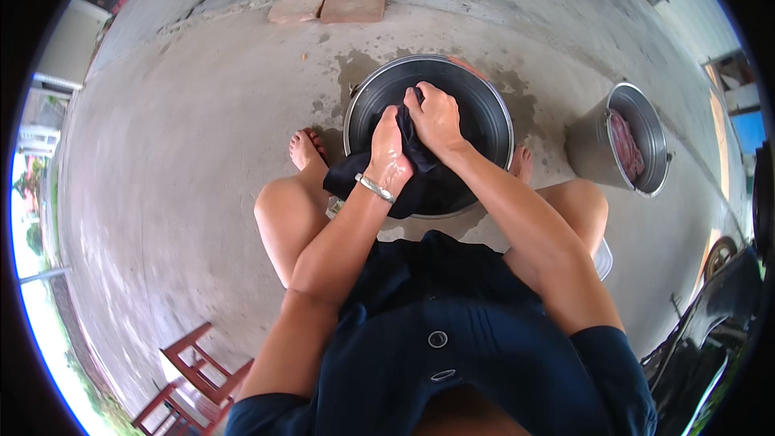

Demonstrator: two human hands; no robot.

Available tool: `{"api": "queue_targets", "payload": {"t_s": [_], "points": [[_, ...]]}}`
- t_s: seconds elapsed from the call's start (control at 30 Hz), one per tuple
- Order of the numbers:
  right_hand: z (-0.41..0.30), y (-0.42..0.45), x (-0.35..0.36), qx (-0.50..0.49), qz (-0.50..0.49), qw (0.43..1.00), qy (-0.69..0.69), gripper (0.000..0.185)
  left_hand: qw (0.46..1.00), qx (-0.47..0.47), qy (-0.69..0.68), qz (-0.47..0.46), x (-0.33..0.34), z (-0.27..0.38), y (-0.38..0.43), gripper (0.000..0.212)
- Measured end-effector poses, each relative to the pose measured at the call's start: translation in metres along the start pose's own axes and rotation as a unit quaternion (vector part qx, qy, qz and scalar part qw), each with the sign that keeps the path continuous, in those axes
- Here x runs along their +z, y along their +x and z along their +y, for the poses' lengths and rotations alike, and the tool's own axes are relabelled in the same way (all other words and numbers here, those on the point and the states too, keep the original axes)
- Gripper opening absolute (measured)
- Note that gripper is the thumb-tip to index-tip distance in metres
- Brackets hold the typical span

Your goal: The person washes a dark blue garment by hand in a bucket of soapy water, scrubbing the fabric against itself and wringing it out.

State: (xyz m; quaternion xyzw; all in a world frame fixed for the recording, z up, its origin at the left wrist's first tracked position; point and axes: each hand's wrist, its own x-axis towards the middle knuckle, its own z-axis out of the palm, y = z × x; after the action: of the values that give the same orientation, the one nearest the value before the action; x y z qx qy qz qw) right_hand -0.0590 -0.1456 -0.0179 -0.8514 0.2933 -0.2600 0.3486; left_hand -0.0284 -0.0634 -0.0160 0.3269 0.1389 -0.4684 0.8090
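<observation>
Between my feet stands a round metal basin (376,94) with a dark inside. Over it my left hand (387,144), wet and with a metal bracelet at the wrist, grips a dark cloth garment (418,145). My right hand (433,115) is closed on the same cloth, bunched between the two hands. Part of the fabric hangs over the basin's near left side. How much water is in the basin is hard to make out.
A metal bucket (584,145) holding pinkish cloth (625,145) stands to the right. Two flat bricks (352,8) lie on the concrete floor (181,133) beyond the basin. A reddish-brown wooden chair (197,369) is at lower left, and a motorbike (696,339) at lower right. Wet patches surround the basin.
</observation>
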Motion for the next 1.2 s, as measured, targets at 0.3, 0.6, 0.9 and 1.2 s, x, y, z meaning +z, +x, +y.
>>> {"api": "queue_targets", "payload": {"t_s": [0.3,0.6,0.9,1.2], "points": [[0.005,0.012,-0.007,0.007,-0.038,0.997,-0.072,0.024,0.984,0.101,0.122,0.085,0.006,-0.004,-0.003,0.023],[-0.041,-0.039,0.003,-0.236,-0.036,0.969,0.06,0.014,0.953,0.208,0.217,0.027,-0.048,0.017,0.026,0.023],[-0.027,0.021,-0.044,0.358,-0.08,0.801,0.473,0.027,0.989,-0.017,-0.083,-0.121,0.007,0.044,-0.014,0.028],[-0.048,-0.023,-0.035,-0.307,-0.11,0.936,0.131,0.006,0.995,0.068,0.047,-0.047,-0.043,0.033,0.033,0.016]]}}
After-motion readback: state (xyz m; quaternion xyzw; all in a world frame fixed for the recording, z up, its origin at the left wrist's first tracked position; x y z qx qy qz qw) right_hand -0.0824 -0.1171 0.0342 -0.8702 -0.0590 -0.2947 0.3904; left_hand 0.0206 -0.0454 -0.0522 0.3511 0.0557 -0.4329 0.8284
